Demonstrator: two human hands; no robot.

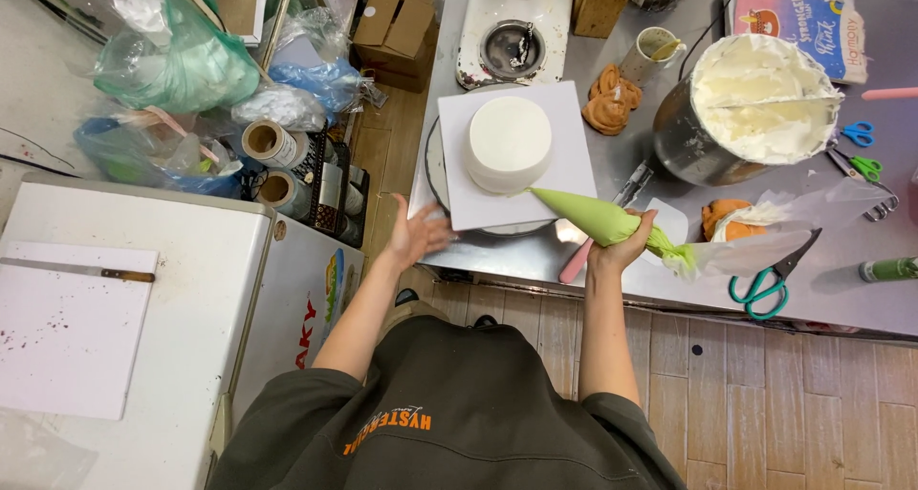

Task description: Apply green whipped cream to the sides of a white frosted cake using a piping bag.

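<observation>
Steel surface (861, 304) fills the right half of what I see from the head camera, and everything I work with sits on it. Largest on it is the metal bowl (684, 146), heaped with white cream (765, 93). To its left I see the square white board (564, 179) lying on a turntable (432, 160), and the round white cake (509, 141) stands in the middle of that board.

My right hand (622, 251) holds the green piping bag (593, 217), grip wrapped tight around its fat end. The bag lies nearly level, its tip pointing left and touching the base of the cake at the lower right side; the twisted clear tail trails off to the right over the steel. My left hand (416, 232) is at the board's lower left corner, palm turned up and fingers spread, holding nothing; I cannot tell whether it touches the edge.

Smaller things lie around: green-handled scissors (765, 284) just right of the bag's tail, a pink-handled tool (576, 259) under my right wrist, and orange cloths (610, 103) between cake and bowl.
</observation>
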